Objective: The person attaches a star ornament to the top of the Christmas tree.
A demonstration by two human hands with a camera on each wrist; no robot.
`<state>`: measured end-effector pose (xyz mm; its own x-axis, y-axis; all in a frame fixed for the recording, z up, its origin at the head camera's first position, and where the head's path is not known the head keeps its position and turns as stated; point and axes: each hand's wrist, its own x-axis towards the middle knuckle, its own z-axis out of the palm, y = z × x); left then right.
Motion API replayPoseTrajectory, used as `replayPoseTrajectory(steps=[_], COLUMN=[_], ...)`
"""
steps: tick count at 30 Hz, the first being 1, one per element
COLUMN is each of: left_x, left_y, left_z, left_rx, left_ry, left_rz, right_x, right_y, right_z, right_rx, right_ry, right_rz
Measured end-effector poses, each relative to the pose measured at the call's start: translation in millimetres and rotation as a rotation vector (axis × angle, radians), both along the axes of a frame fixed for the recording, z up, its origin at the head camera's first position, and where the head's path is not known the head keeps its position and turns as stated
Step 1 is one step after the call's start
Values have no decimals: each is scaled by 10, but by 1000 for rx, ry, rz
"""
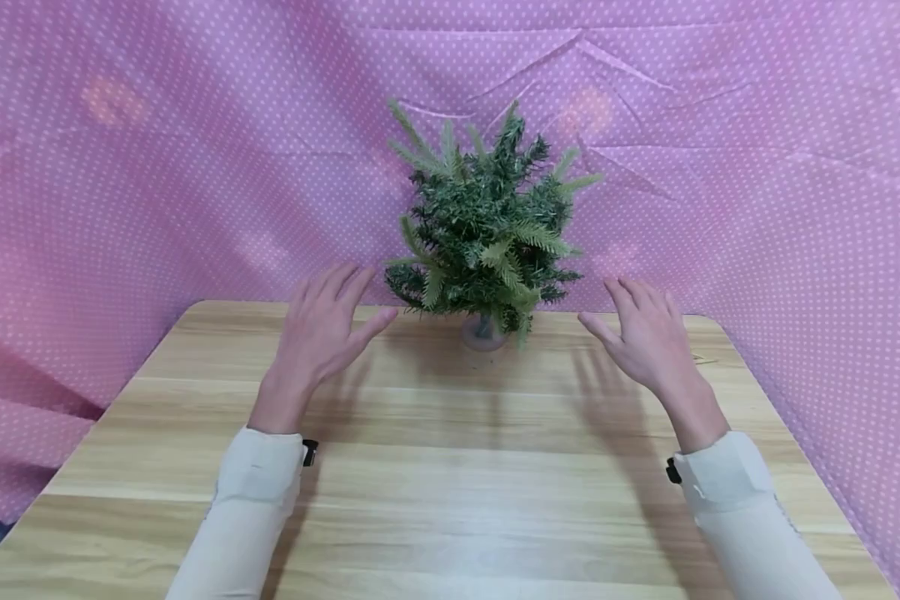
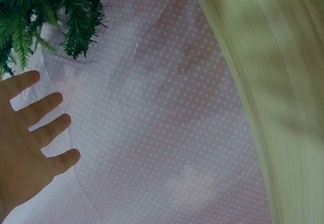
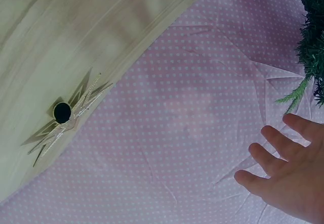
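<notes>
A small artificial Christmas tree [image 1: 487, 225] stands upright at the far edge of the wooden table, its greenish branches above a pale round base [image 1: 483, 335]. To its left, my left hand [image 1: 321, 329] is held above the table with fingers spread and nothing in it. My right hand [image 1: 648, 337] mirrors it on the other side, fingers straight and apart, also holding nothing. Both hands look apart from the branches. In the right wrist view a gold star ornament [image 3: 73, 118] with a dark round opening lies near the table edge; the head view shows only its tips beside my right hand.
The light wooden table [image 1: 450, 500] reaches toward me. Pink cloth with white dots [image 1: 217, 167] hangs directly behind the table and along both sides.
</notes>
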<state>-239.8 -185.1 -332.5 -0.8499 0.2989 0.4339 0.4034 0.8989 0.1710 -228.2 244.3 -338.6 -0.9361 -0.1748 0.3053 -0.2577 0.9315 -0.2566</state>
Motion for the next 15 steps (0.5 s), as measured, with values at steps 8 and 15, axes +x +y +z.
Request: replayPoseTrajectory(steps=[8,15], left_x=[-15,-54], left_y=[71,102], left_z=[0,21], left_rx=[28,108], left_ry=[63,95], left_rz=[-25,-43], right_x=[-33,-81], right_y=[68,129], right_z=[-19,-71], right_rx=[-17,-48], right_ry=[-1,-22], right_rz=[3,16])
